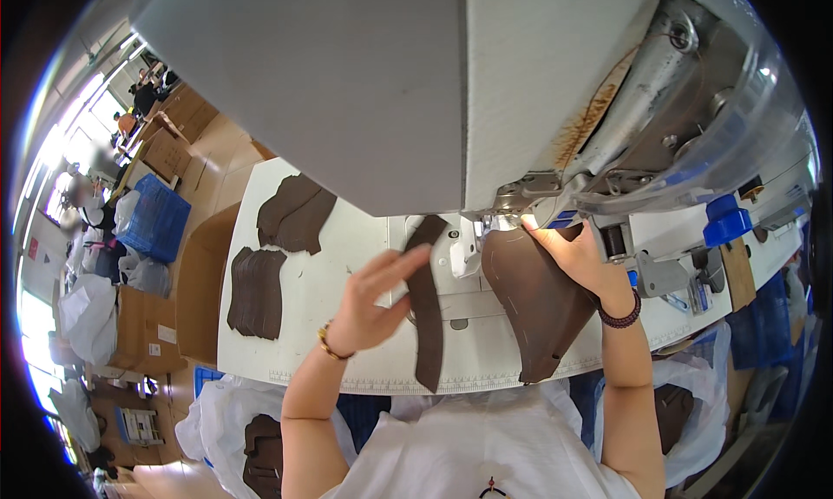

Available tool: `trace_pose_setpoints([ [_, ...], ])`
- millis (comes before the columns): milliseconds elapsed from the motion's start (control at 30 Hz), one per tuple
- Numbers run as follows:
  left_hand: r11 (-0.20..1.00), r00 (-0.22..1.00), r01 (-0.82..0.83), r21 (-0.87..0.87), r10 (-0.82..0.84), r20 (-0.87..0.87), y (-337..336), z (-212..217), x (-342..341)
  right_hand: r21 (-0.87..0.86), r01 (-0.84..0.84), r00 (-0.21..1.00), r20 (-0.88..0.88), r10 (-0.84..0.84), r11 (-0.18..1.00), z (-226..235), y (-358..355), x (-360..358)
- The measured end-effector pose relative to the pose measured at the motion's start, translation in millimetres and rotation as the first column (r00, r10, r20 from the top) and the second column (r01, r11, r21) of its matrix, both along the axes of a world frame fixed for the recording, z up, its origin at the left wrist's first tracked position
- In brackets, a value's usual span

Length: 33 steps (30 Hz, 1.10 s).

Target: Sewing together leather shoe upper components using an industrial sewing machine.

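Observation:
A sewing machine [408, 91] with a grey-and-white head overhangs the white table. Under its needle area lies a large curved brown panel [529, 308], leather-like, with a pale line of stitches or marks on it. My right hand [577, 258] grips the panel's upper right part, one finger stretched toward the needle area. Left of the panel, a long narrow brown strip [427, 325] lies lengthwise, its lower end near the table's front edge. My left hand [371, 301] is open, fingers stretched out, fingertips over the strip; whether they touch it I cannot tell.
Two stacks of brown cut pieces, one wider [295, 213] and one narrower [256, 292], sit on the table's left. A ruler scale [364, 386] runs along its front edge. Plastic-lined containers [217, 425] flank me, with brown pieces inside. Blue crates [154, 217] stand far left.

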<state>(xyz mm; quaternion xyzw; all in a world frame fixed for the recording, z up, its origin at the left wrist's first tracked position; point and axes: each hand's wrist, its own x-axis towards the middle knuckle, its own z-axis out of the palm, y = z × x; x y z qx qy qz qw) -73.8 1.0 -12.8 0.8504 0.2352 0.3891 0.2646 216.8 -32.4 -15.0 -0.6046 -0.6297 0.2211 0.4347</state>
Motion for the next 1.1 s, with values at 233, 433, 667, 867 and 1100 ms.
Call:
trace_pose_setpoints([
  [233,0.791,0.982,-0.174,0.586,0.184,0.043,-14,6,58,0.168,0.123,0.954,0.251,-0.163,0.978,-18,2,7],
  [433,0.78,0.991,-0.04,0.625,0.113,-0.077,-8,3,61,0.423,-0.075,0.92,0.38,-0.101,0.903,-23,0,9],
  [667,0.705,0.992,-0.053,0.707,0.12,-0.045,-7,2,65,0.311,-0.158,0.981,0.159,0.112,0.937,-19,-5,14],
  [867,0.706,0.988,-0.045,0.707,0.137,-0.074,-10,7,66,0.267,-0.088,0.987,0.155,0.048,0.96,-34,10,14],
  [1100,0.695,0.978,-0.047,0.718,0.18,-0.11,-14,15,68,0.546,-0.131,0.855,0.484,-0.184,0.828,-36,3,22],
])
